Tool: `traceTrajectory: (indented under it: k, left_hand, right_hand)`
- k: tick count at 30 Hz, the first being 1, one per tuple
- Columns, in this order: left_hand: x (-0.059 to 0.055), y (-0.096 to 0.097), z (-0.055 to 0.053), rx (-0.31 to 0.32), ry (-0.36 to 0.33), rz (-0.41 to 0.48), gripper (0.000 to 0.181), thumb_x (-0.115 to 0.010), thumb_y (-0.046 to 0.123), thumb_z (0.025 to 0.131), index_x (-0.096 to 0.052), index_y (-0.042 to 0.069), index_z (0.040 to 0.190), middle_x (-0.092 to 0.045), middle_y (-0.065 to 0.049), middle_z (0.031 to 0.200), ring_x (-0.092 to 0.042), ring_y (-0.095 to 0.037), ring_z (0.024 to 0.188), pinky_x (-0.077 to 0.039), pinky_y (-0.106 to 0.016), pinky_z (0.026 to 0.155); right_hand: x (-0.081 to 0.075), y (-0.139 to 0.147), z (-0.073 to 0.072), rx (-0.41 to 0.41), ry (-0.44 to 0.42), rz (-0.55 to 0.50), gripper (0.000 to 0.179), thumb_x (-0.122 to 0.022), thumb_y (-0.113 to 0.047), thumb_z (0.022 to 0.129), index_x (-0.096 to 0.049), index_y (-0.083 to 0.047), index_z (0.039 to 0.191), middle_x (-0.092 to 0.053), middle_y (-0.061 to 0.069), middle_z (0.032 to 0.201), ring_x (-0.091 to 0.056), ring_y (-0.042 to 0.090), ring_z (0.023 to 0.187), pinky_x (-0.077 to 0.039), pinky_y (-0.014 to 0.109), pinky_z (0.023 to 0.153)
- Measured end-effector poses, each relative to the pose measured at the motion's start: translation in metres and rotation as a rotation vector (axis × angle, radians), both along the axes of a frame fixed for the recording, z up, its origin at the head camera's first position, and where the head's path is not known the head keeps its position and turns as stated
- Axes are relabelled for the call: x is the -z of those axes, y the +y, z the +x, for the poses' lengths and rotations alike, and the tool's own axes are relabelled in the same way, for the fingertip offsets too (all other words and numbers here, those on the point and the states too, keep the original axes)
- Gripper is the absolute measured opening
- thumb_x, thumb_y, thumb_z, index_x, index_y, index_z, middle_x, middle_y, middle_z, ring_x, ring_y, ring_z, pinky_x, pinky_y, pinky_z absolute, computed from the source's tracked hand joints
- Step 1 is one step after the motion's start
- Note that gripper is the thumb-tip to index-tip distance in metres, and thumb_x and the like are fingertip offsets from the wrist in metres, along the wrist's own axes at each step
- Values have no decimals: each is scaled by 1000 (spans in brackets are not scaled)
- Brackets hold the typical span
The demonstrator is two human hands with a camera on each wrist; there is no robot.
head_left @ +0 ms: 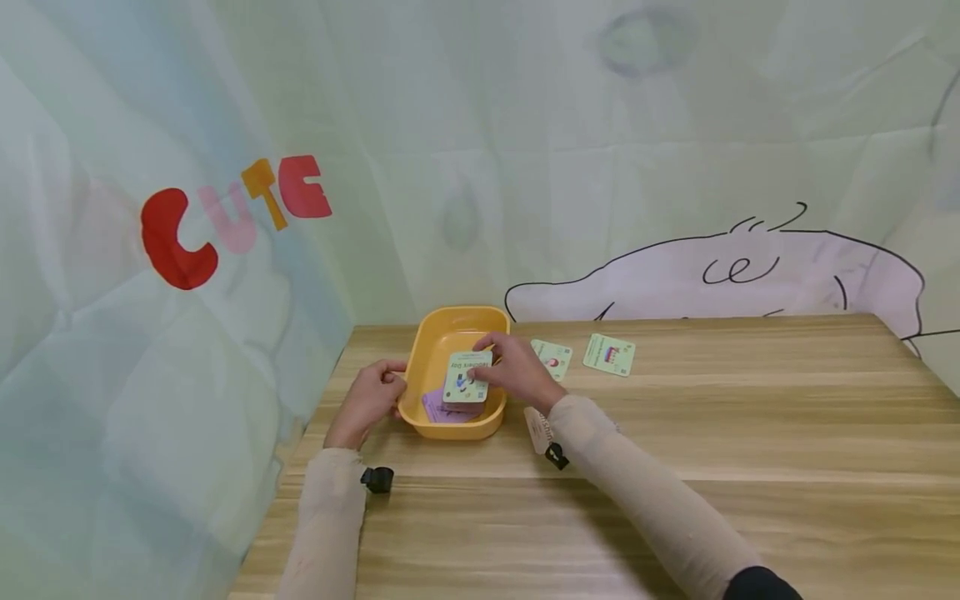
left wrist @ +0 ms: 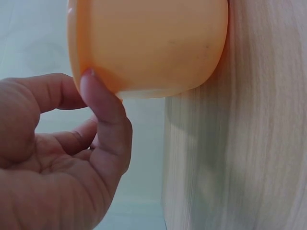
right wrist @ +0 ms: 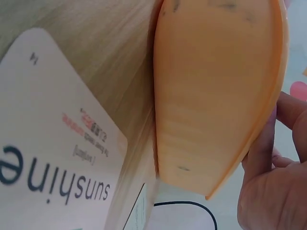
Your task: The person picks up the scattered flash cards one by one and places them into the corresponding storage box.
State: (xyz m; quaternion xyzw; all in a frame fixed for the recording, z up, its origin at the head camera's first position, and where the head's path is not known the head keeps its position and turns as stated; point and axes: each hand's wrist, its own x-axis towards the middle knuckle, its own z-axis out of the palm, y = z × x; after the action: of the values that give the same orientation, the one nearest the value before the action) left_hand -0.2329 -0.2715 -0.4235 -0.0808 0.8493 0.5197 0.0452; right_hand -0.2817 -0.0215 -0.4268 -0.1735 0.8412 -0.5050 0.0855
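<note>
My left hand (head_left: 367, 400) pinches the left rim of a yellow plastic bin (head_left: 450, 431). In the left wrist view, thumb and finger of that hand (left wrist: 67, 148) meet at the bin's edge (left wrist: 153, 52). Over the bin, my right hand (head_left: 522, 373) holds a green picture card (head_left: 467, 390) printed "Teachers Day" between thumb and fingers. Purple cards (head_left: 434, 408) lie in the bin below it. From the right wrist, the bin wall (right wrist: 211, 105) hides the held card, and part of the hand (right wrist: 276, 182) shows beyond the rim.
Two green cards lie on the wooden table right of the bin, one partly behind my right hand (head_left: 556, 361) and another farther right (head_left: 609, 355). A "sunshine" card (right wrist: 62, 143) lies near my right wrist. Printed cloth (head_left: 420, 167) hangs behind the table and along its left.
</note>
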Motion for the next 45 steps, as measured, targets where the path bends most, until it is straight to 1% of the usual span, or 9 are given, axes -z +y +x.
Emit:
traceTrajectory:
  k: [5,10,19,24,28,32,36,40,45]
  left_hand:
    - [0,-1,0,5,8,10,39,-49,5,100,-52,-4,137,-50,-11,100,-56,-19,73,-55,-31,63]
    - [1,-2,0,21,17,14,39,-48,5,100,-51,-5,138,-50,-10,100,-55,-18,74,-55,-31,62]
    - [1,-1,0,30,23,2,40,-47,4,101,-51,-5,139,-51,-11,101,-55,-17,74,-55,-32,62]
    - [1,-2,1,29,18,10,39,-47,5,101,-51,-4,139,-51,-10,101,-55,-18,75,-55,-32,62]
    - [1,-2,0,31,21,15,39,-48,5,101,-51,-4,139,-51,-10,100,-55,-18,75,-55,-32,61]
    - [1,-2,-1,30,22,13,39,-47,4,101,-50,-4,139,-51,-10,100,-54,-18,75,-55,-32,61]
    - [3,-2,-2,28,23,8,39,-47,5,101,-51,-4,139,-50,-10,100,-54,-18,75,-55,-31,61]
    - [5,-2,-2,24,23,1,39,-47,5,100,-52,-2,138,-50,-10,100,-55,-19,75,-55,-30,61]
    - [4,-2,-1,25,24,1,39,-47,5,101,-51,-3,139,-50,-11,100,-55,-19,76,-56,-31,63]
  right_hand:
    - [0,0,0,15,28,36,38,-81,-24,87,-66,-10,118,-65,6,93,-60,17,79,-52,26,64]
    - [2,1,0,24,21,43,39,-82,-29,86,-67,-12,118,-63,5,87,-55,16,73,-47,26,60]
    - [3,2,0,39,11,51,41,-83,-32,85,-68,-13,118,-62,6,92,-55,18,79,-48,28,63]
    - [3,2,0,34,-6,36,41,-83,-35,84,-68,-13,116,-60,6,88,-53,18,74,-46,27,60]
    - [3,3,0,22,4,32,47,-83,-40,84,-68,-11,116,-60,6,84,-52,17,71,-44,27,59]
    - [2,4,1,5,-1,14,55,-82,-43,83,-65,-5,120,-66,4,83,-62,18,74,-49,27,63]
    - [1,4,1,-12,-38,-10,59,-81,-43,85,-62,-3,124,-72,4,84,-72,22,81,-53,28,69]
    - [1,4,1,-25,-73,-22,60,-79,-44,86,-60,-3,126,-74,3,83,-74,25,86,-54,28,71]
    - [2,4,1,-32,-79,-32,58,-79,-41,87,-60,-2,126,-73,1,81,-74,27,87,-55,28,73]
